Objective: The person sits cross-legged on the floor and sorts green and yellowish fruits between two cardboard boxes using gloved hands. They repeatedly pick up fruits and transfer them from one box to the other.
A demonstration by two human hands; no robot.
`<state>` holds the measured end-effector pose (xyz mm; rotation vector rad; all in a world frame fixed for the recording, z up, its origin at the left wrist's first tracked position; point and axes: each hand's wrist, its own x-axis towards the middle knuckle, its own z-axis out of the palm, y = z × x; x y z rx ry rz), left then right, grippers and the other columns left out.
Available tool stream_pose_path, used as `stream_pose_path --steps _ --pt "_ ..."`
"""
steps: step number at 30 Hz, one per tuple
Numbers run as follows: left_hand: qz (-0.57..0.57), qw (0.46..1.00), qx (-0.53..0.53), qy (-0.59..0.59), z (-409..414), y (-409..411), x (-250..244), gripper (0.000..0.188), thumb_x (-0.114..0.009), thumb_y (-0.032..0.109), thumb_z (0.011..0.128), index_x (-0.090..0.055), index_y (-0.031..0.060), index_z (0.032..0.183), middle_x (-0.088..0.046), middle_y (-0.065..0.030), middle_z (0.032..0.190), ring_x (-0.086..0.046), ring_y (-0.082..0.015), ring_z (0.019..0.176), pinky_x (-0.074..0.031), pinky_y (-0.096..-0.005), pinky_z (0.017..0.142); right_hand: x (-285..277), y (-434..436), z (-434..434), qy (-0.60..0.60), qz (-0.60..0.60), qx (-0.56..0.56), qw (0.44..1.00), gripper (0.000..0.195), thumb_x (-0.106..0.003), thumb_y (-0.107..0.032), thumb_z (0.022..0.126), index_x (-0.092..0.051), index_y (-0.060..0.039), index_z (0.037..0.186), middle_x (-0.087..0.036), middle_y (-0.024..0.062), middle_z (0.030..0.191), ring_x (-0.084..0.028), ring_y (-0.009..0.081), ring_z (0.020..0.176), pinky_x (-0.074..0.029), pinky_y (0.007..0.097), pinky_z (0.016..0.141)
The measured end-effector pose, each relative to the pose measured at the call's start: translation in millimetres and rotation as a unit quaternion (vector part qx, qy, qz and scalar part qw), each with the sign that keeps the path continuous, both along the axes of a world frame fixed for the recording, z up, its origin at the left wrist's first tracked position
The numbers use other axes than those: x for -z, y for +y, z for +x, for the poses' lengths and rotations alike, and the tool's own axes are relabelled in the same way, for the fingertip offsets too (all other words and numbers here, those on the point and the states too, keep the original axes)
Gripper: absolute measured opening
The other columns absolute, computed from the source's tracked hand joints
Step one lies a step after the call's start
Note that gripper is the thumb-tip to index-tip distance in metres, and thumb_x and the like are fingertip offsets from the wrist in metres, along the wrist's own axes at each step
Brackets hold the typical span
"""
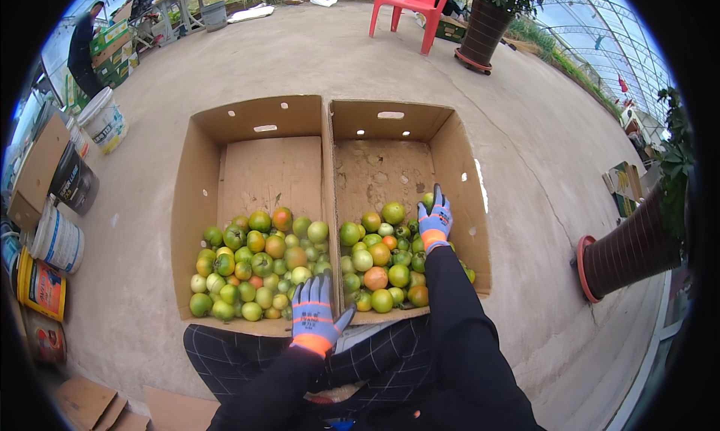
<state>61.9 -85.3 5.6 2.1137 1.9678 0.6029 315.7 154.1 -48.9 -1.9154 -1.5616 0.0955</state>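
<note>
Two open cardboard boxes stand side by side before me, a left box (273, 166) and a right box (388, 161). Green and orange tomatoes (261, 264) fill the near part of the left one, and more tomatoes (379, 254) lie in the near part of the right one. My left hand (316, 313), in a blue-grey glove with an orange cuff, rests at the near inner corner of the left box, its fingers over the tomatoes. At the right box's right side, my gloved right hand (436, 214) has its fingers around a green tomato (428, 200).
A red plastic chair (413, 3) and a potted plant (486, 31) stand beyond the boxes. Buckets (58, 239) line the left side. Another large pot (630, 248) is at the right. A person (84, 51) stands by stacked cartons at the far left. Flat cardboard (177, 408) lies at the lower left.
</note>
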Motion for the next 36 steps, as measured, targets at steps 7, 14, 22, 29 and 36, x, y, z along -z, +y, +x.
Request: stream_pose_path --steps 7,14,22,29,36 --pt "0.001 1.0 -0.019 0.0 -1.2 1.4 0.4 0.085 -0.067 0.044 0.075 -0.034 -0.0015 0.139 -0.044 -0.0214 0.131 -0.038 -0.037 0.124 -0.024 -0.0464 0.108 35.2 26.4 20.5 -0.166 -0.317 -0.073 0.931 0.058 -0.031 -0.053 0.093 -0.041 -0.0207 0.14 -0.032 0.0052 0.15 -0.031 0.0208 0.137 -0.013 0.0536 0.112" --pt "0.044 0.999 -0.013 -0.005 -0.7 2.6 9.2 0.078 -0.062 0.048 0.079 -0.04 -0.0022 0.134 -0.046 -0.022 0.131 -0.04 -0.0369 0.123 -0.025 -0.0479 0.107 22.2 -33.0 16.1 -0.151 -0.123 -0.149 0.969 0.045 -0.035 -0.037 0.097 -0.043 -0.0186 0.138 -0.04 0.0052 0.145 -0.036 0.0224 0.134 -0.021 0.0532 0.109" --pt "0.179 0.961 -0.135 -0.16 -35.4 1.8 13.3 0.071 -0.066 0.039 0.076 -0.042 0.0118 0.137 -0.046 -0.0188 0.13 -0.041 -0.0364 0.121 -0.023 -0.049 0.109 -16.3 -201.7 -112.2 -0.197 -0.056 -0.281 0.938 0.059 -0.054 -0.039 0.086 -0.044 -0.0089 0.136 -0.043 0.0133 0.14 -0.038 0.0285 0.131 -0.016 0.0506 0.111" --pt "-0.192 0.905 -0.226 0.303 -149.1 1.8 15.1 0.039 -0.058 0.03 0.082 -0.059 0.0236 0.12 -0.052 -0.0094 0.123 -0.047 -0.0306 0.114 -0.033 -0.0459 0.096 -14.8 -201.6 -109.2 -0.193 -0.016 -0.267 0.944 0.056 -0.053 -0.04 0.087 -0.047 -0.0076 0.133 -0.046 0.0132 0.138 -0.038 0.0297 0.13 -0.017 0.05 0.111" --pt "-0.158 0.946 -0.214 0.184 -162.6 2.3 9.9 0.046 -0.072 0.037 0.07 -0.064 0.0199 0.112 -0.059 -0.0082 0.113 -0.055 -0.025 0.106 -0.039 -0.0439 0.089 -8.9 -203.5 -108.0 -0.16 0.011 -0.257 0.953 0.054 -0.056 -0.04 0.086 -0.051 -0.0071 0.129 -0.048 0.016 0.135 -0.041 0.033 0.127 -0.02 0.0492 0.11"
